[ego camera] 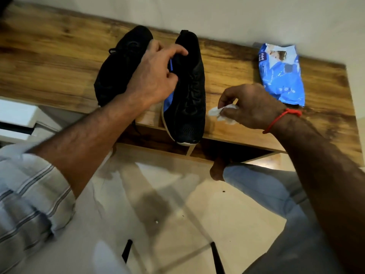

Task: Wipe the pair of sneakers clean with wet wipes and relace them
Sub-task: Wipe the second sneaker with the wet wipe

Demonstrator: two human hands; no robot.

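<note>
Two black sneakers lie side by side on the wooden table (49, 62), toes toward me. The left sneaker (118, 72) lies partly under my forearm. The right sneaker (189, 99) has blue lining and a white sole, and its toe hangs over the table's front edge. My left hand (154, 80) reaches between the shoes, its fingers curled over the right sneaker's collar and the thumb at the blue lining. To the right of that shoe, my right hand (250, 107) pinches a crumpled white wipe (219, 113) against the tabletop.
A blue wet-wipes pack (280, 74) lies at the table's right end near the wall. Below the table edge are a pale tiled floor (177, 194), my knee in light jeans (262, 184) and a white cabinet (17, 117) at the left.
</note>
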